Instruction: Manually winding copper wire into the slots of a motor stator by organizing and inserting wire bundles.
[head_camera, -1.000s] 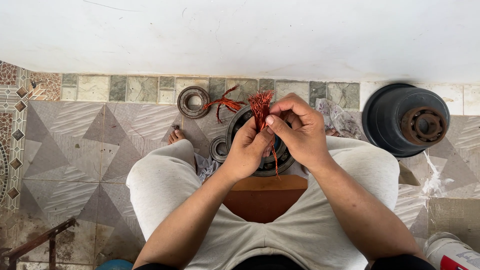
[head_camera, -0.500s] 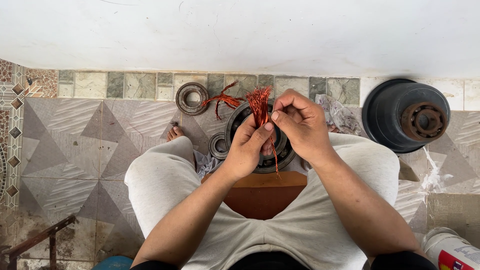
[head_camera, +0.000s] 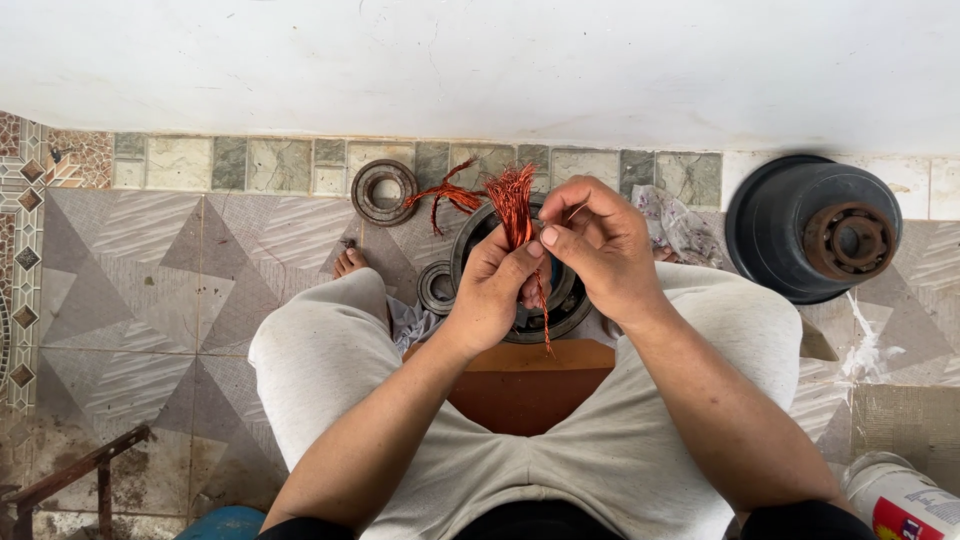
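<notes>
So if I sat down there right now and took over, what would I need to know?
Left hand: pinching a bundle of copper wire strands, held upright.
Right hand: fingertips at the same bundle, picking at strands.
Under the hands, on the tiled floor: a round motor stator; one strand hangs down over it.
Done: a pulled-off tuft of copper wire lies by a metal ring.
Left: the bundle in hand.

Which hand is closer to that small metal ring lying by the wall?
The left. The left hand sits just down and right of the small metal ring, pinching the copper wire bundle. The right hand is farther right, beyond the wires.
</notes>
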